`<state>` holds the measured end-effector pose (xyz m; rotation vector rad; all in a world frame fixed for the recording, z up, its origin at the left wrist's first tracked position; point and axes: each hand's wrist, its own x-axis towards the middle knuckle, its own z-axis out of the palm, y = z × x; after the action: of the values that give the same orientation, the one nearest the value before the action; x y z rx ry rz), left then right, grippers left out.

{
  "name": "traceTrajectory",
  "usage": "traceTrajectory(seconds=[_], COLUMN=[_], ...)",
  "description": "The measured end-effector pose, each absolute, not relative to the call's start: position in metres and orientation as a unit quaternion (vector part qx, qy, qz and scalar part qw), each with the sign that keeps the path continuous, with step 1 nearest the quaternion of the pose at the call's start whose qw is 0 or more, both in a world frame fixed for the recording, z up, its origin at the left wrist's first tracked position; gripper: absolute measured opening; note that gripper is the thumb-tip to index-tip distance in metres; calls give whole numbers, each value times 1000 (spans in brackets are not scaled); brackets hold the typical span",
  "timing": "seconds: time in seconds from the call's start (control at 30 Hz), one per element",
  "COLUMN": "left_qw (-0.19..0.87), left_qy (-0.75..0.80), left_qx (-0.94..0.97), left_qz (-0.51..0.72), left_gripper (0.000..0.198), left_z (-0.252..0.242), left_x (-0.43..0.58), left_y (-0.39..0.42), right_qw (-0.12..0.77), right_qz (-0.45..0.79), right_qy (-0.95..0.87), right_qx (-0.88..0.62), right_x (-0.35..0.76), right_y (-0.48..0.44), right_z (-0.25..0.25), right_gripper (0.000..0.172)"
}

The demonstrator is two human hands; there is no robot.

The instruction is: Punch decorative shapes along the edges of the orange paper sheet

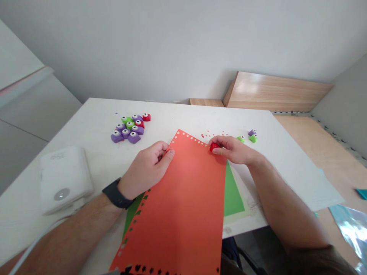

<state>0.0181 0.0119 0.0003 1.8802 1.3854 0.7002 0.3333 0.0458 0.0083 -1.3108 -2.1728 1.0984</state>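
An orange-red paper sheet (183, 198) lies on the white table (94, 114), with punched holes along its top and left edges. My left hand (149, 168) pinches the sheet's left edge near the top corner, fingers closed on the paper. At the sheet's top right corner, my right hand (233, 149) is closed around a small red paper punch (214, 146). A green sheet (233, 194) lies under the orange one. Tiny red punched bits (210, 135) are scattered just beyond the corner.
A cluster of several purple, green and red punches (131, 128) sits at the back left. Three more small punches (249, 136) lie at the right. A white device (64, 177) with a cable rests at the left. A wooden board (275, 91) leans behind the table.
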Motion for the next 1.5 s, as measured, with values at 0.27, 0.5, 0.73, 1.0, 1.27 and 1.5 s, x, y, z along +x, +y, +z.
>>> traceTrajectory(seconds=[0.27, 0.5, 0.73, 1.0, 1.27, 1.5], left_qw=[346, 348, 348, 352, 360, 349], left_qy=[528, 528, 531, 532, 525, 527], left_qx=[727, 727, 726, 725, 726, 728], left_qz=[269, 268, 263, 260, 259, 265], left_gripper=[28, 29, 29, 28, 29, 29], left_z=[-1, 0, -4, -3, -2, -3], left_x=[19, 19, 19, 20, 19, 19], left_y=[13, 13, 13, 13, 11, 12], right_qw=[185, 179, 172, 166, 161, 182], right_qz=[377, 370, 356, 344, 340, 340], right_qy=[-771, -770, -782, -786, -794, -788], right_qx=[-479, -489, -481, -486, -478, -480], right_x=[331, 329, 327, 325, 325, 329], right_y=[46, 46, 46, 45, 44, 44], right_z=[7, 7, 8, 10, 10, 9], right_gripper=[19, 19, 17, 17, 16, 20])
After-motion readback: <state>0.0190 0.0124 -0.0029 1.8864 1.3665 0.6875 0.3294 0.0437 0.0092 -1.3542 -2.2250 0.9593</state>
